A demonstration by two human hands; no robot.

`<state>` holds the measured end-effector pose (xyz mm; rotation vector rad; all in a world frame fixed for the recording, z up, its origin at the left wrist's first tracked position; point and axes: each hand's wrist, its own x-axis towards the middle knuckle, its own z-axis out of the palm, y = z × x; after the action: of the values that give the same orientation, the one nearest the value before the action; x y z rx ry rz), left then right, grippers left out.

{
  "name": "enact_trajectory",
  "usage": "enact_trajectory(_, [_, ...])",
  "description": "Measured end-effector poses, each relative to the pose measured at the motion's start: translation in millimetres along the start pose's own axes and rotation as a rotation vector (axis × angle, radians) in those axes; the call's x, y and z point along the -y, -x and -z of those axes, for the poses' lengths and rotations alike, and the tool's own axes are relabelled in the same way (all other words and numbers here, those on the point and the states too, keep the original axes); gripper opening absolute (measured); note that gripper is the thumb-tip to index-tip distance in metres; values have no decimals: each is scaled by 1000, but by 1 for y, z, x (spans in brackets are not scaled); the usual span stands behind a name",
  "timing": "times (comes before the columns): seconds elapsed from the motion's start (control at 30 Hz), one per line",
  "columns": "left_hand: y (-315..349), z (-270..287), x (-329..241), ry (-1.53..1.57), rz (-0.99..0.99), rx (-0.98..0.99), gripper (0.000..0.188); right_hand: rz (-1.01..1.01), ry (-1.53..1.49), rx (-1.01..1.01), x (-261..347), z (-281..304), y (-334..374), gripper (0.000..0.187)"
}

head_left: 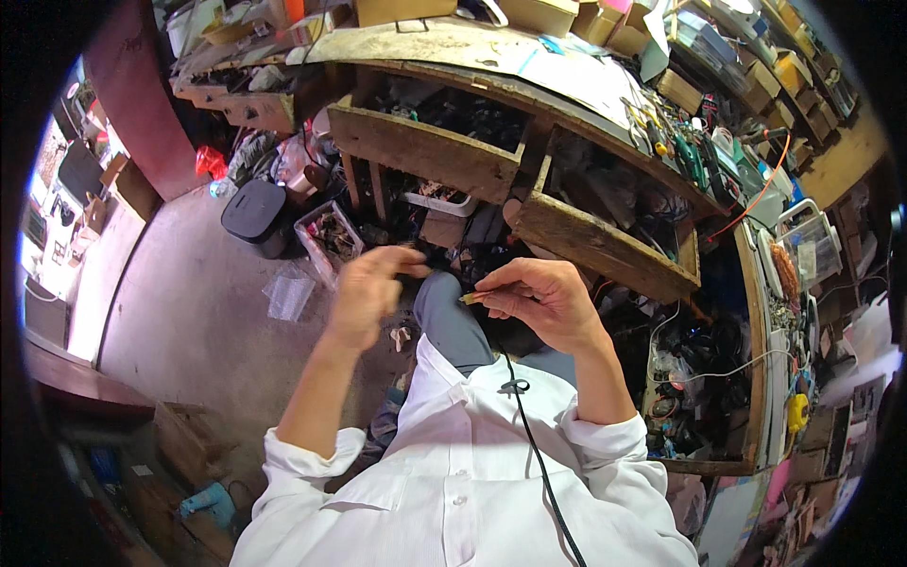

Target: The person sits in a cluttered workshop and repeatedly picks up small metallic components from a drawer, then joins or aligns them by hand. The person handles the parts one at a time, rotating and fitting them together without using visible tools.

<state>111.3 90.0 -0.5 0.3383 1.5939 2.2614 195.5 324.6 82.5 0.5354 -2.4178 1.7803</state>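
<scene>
My right hand [540, 295] pinches a small yellow piece [470, 298] with a reddish, wire-like part between thumb and fingertips. It looks like a connector on a short lead, but it is too small to be sure. My left hand [368, 295] is raised to the left of it, apart from the piece. Motion smears its fingers, which point toward the right hand, and I cannot see anything held in them. Both hands are above my lap, over the grey trouser leg [448, 326].
Ahead stands a worn wooden workbench with two pulled-out drawers [425, 151] [605, 248] full of parts. A black bin [255, 215] and a box of scraps [328, 238] stand on the floor at left. At right, an open wooden compartment [753, 378] holds tangled cables. A black cord [539, 454] hangs down my shirt.
</scene>
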Motion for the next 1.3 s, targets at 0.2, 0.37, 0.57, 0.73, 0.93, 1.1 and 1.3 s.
enact_trajectory(0.2, [10, -54, -7, 151, 250, 291, 40, 69, 120, -76, -7, -4, -3, 11])
enact_trajectory(0.37, [24, -29, -22, 221, 363, 425, 38, 3, 65, -97, -7, 0, 2, 9])
enact_trajectory(0.57, [35, 15, -39, 512, 109, 171, 23, -32, -146, -118, -16, 10, 8, 11])
enact_trajectory(0.73, [28, 113, -50, 983, -164, 35, 17, -98, -229, -188, -25, 26, 14, 14])
enact_trajectory(0.93, [51, 277, -77, 776, -570, -636, 13, -107, -190, -231, -32, 39, 23, 13])
enact_trajectory(1.1, [50, 285, -87, 626, -673, -851, 17, -118, -234, -185, -29, 31, 20, 12])
enact_trajectory(1.3, [5, 81, -31, 38, -342, -479, 24, -61, -217, -40, -17, -3, -2, 16])
